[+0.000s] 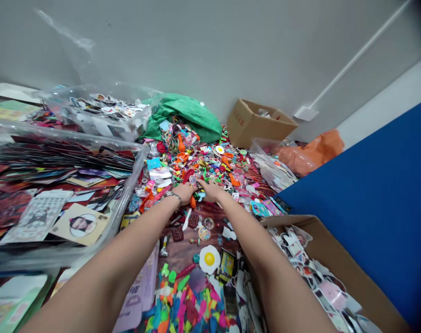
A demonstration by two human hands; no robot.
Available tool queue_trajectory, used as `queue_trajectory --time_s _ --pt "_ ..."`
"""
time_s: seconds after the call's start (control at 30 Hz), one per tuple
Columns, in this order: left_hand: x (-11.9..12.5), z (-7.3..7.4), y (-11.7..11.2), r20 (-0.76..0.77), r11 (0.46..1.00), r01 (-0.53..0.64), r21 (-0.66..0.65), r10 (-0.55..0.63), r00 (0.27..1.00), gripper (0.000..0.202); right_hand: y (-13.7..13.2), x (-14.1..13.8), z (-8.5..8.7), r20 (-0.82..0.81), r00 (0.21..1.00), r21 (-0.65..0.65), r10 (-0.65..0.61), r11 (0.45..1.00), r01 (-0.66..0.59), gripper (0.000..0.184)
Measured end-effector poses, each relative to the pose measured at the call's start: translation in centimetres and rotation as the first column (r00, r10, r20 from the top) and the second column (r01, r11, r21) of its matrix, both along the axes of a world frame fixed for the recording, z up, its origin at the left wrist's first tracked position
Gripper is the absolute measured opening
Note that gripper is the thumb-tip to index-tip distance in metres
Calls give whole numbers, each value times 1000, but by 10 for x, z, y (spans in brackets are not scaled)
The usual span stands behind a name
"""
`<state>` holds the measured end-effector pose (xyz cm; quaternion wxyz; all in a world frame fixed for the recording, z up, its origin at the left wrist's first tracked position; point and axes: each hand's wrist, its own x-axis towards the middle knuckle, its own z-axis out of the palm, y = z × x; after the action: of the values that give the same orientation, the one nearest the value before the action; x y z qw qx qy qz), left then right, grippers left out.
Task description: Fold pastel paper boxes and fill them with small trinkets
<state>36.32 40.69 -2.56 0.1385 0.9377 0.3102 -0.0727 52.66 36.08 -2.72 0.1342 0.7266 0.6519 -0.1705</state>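
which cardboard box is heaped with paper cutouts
The open cardboard box beside the right forearm, brimming with cutouts; the other cardboard box, against the far wall, holds only a small bit.

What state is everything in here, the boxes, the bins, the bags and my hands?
left hand: open, palm down on the pile of small trinkets
right hand: open, fingers down on that pile
far cardboard box: flaps open, nearly empty
near cardboard box: open, full of paper cut-outs
clear plastic bin: uncovered, packed with cards
green plastic bag: crumpled, slumped
orange plastic bag: bunched up
balloons: uninflated, heaped
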Motion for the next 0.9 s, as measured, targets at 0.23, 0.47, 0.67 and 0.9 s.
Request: queue_trajectory --time_s 0.23,0.47,0.67,0.9 --pt "-40 20 -61 -62 986 147 -81 -152 986 35 -63 -30 22 -70 987 -91 147 984 -153 102" --pt "-97 49 -125 39 991 134 -18 -134 990 42 -151 -67 53 58 994 36 88 995 -90 86" --pt "-177 57 -182 217 998 14 69 -29 976 46 -208 -92 37 107 990 27 -89 996 87 42" --pt "-273 23 -235 439 992 -102 69 61 896 42 -216 -106 22 -4 984 111 -175 978 175 49"
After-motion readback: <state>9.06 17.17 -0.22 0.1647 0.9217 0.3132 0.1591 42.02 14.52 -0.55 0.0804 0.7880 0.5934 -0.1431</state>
